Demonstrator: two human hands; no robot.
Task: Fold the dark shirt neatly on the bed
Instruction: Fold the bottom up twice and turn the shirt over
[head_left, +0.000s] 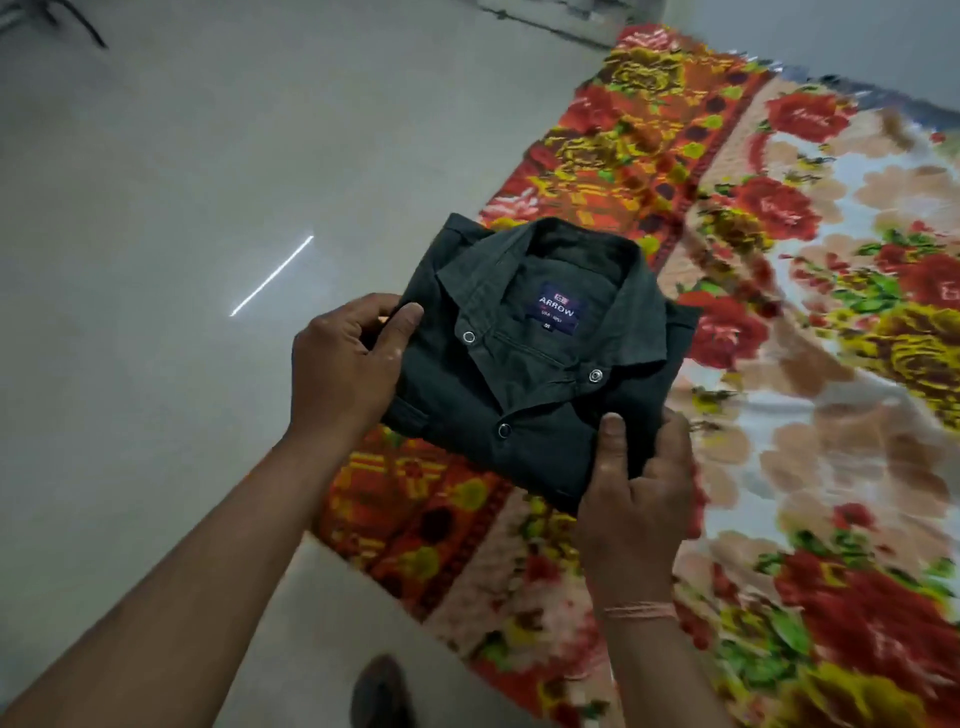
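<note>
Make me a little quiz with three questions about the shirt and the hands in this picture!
1. True or false: the dark shirt is folded into a compact shape with its collar facing up.
2. How many hands hold the shirt? A) none B) one C) two
3. Fill in the blank: the big word on the label inside the collar reads ____.

Key
1. True.
2. C: the left hand and the right hand each grip an edge, thumbs on top.
3. ARROW.
</note>
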